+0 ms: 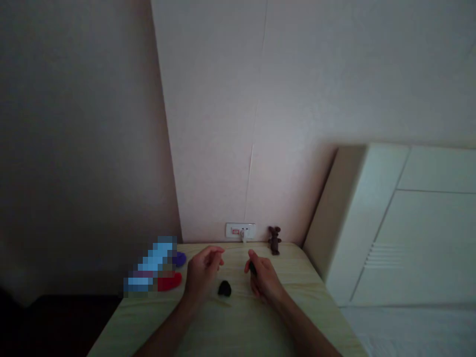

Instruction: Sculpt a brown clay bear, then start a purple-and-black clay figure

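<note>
My right hand [265, 278] is closed around a small black clay-like lump [253, 268], with the thumb on top and most of the lump hidden by the fingers. My left hand [204, 270] hovers over the table, its fingers curled in and the thumb close against the index finger. Whatever may be in that pinch is too small to make out. Between the two wrists a second black lump [224, 288] of the same look lies on the table. A gap separates the hands.
On the pale wooden table [226, 327], a red lump [170, 281], a purple lump [180, 259] and a blurred-out blue item [156, 260] lie at left. A brown animal figure [274, 241] is at the back, near a wall socket [240, 230]. A white headboard [420, 228] rises right.
</note>
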Available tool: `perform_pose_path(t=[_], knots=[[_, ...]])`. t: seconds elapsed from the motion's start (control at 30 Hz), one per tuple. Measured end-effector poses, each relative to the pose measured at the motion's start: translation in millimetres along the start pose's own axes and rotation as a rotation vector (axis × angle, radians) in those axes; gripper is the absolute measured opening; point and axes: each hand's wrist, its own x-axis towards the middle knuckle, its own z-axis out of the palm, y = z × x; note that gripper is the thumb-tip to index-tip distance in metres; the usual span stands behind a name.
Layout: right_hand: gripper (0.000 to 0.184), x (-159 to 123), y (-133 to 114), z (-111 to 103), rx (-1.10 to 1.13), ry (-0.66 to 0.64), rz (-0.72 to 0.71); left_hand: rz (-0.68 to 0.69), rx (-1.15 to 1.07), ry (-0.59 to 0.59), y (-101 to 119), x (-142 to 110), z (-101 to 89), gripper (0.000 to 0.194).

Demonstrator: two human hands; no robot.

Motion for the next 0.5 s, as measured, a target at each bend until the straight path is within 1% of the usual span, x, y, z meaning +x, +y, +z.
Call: perform_pose_path(t=[0.1,0.23,0.37,0.5], knots=[[0.065,1.7,7.4,0.0,-0.001,0.027,-0.035,0.040,0.096,0.026,-15.2,-12.4,-8.6,0.031],[0.050,-1.9,13.0,0.4,0.025,0.015,-0.111,0.071,0.177,0.060,-28.9,-23.9,-15.0,0.031],[0.044,-3.5,15.3,-3.8,0.046,0.000,-0.167,0.079,0.194,0.092,-33.7,-26.4,-12.1,0.031],[0.036,-0.3,16.9,-9.9,0.045,0.017,-0.180,0.076,0.192,0.093,-32.5,-24.7,-10.2,0.025]])
